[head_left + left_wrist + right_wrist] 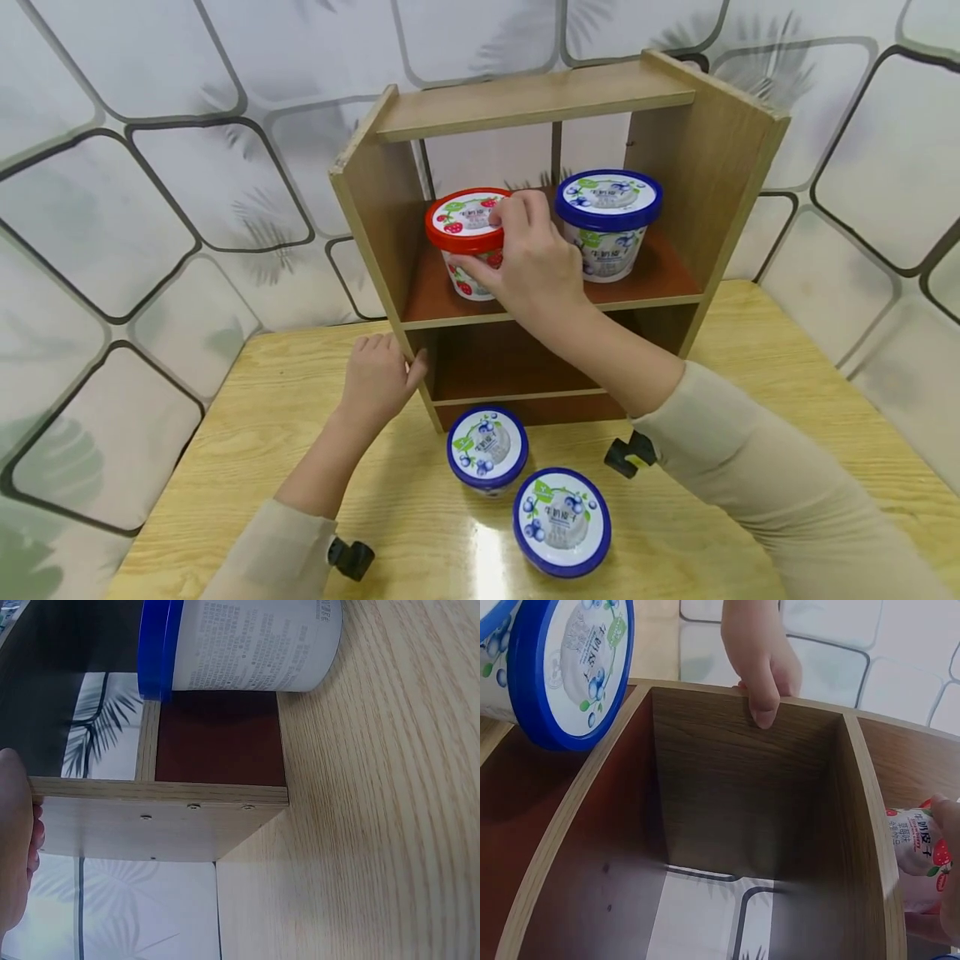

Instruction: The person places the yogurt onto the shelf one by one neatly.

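A wooden shelf unit [551, 308] stands on the table. My right hand [543, 254] grips a red-lidded strawberry tub [467, 218] at the left of its upper shelf, thumb low on the front and fingers at the lid's right side. The right wrist view shows part of this tub [919, 851] beside the hand's edge. Just right of the hand, a blue-lidded blueberry tub [609, 212] stands on the same shelf. My left hand [377, 375] holds the unit's left side panel, its thumb [763, 705] hooked over the front edge and its fingers outside.
Two more blue-lidded tubs, a nearer one [562, 523] and a farther one [487, 448], stand on the wooden table [420, 533] before the unit. The lower compartment [517, 362] holds nothing visible. A patterned wall covering [157, 75] rises behind.
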`<state>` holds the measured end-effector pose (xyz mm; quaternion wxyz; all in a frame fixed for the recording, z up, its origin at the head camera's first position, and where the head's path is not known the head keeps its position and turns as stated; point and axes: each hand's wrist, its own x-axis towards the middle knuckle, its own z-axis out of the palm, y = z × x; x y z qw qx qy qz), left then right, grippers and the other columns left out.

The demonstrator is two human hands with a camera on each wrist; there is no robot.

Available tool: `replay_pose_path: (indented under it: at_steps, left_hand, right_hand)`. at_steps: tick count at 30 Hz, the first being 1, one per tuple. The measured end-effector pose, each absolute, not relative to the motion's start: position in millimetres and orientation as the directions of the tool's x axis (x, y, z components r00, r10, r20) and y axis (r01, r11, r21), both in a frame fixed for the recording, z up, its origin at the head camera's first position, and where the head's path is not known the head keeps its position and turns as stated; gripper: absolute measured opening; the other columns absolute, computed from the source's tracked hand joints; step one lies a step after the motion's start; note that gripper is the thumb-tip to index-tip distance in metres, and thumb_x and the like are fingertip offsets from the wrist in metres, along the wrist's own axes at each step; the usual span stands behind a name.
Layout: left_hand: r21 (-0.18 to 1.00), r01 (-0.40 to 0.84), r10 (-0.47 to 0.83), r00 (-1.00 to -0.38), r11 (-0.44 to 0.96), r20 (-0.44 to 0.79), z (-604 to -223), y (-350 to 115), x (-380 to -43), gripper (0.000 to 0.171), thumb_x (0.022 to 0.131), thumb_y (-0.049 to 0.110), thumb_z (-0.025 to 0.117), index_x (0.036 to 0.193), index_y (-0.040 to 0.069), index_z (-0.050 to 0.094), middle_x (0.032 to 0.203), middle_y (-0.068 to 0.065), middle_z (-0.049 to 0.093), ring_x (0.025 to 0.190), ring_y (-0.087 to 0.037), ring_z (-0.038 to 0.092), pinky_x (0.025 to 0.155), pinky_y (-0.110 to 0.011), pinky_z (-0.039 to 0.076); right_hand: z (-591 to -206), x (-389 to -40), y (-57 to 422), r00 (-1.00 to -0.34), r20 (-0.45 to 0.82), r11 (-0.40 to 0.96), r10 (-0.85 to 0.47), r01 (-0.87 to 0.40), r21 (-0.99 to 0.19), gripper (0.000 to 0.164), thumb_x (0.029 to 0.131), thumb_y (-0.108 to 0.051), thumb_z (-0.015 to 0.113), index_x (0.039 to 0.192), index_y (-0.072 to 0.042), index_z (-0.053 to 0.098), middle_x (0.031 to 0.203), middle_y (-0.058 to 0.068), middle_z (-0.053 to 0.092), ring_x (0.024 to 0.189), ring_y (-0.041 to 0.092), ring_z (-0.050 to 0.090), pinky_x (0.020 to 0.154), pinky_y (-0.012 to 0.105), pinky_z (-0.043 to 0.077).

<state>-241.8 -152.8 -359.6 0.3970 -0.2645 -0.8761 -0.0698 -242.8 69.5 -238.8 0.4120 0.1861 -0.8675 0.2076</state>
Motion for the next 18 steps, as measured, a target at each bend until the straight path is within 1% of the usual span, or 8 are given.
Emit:
replay_pose_path:
  at_steps: [4, 12, 18]
  left_hand:
    - [-0.094, 0.516, 0.41, -0.542, 0.851, 0.734, -360.2, -153.5, -241.8, 0.03, 0.086, 0.027, 0.049, 0.065, 0.006, 0.046, 0.056, -0.009, 0.053, 0.057, -0.031, 0.057, 0.057, -0.04, 0.039]
    - [-0.129, 0.518, 0.419, -0.494, 0.845, 0.762, -362.0, -153.4, -243.0, 0.031, 0.085, 0.027, 0.048, 0.062, 0.006, 0.045, 0.053, -0.009, 0.049, 0.051, -0.03, 0.053, 0.052, -0.038, 0.036]
    - [-0.135, 0.519, 0.425, -0.493, 0.844, 0.759, -361.4, -153.8, -243.4, 0.031, 0.085, 0.027, 0.048, 0.062, 0.006, 0.044, 0.053, -0.009, 0.049, 0.051, -0.029, 0.053, 0.051, -0.038, 0.035]
  right_hand:
    - [-239.8, -245.6, 67.9, -0.586, 0.796, 0.851, -0.151, -0.487, -0.197, 0.062, 0.077, -0.051, 0.07, 0.11, -0.002, 0.051, 0.113, 0.018, 0.05, 0.106, 0.032, 0.062, 0.073, 0.041, 0.055]
    - [-241.3, -248.5, 66.9, -0.579, 0.801, 0.883, -0.154, -0.444, -0.152, 0.062, 0.079, -0.056, 0.066, 0.11, -0.003, 0.051, 0.113, 0.017, 0.051, 0.092, 0.031, 0.065, 0.064, 0.041, 0.056]
    - [-239.0, -247.2, 66.0, -0.589, 0.79, 0.901, -0.168, -0.418, -0.12, 0.063, 0.08, -0.058, 0.062, 0.111, -0.005, 0.051, 0.114, 0.016, 0.052, 0.084, 0.03, 0.065, 0.059, 0.04, 0.055]
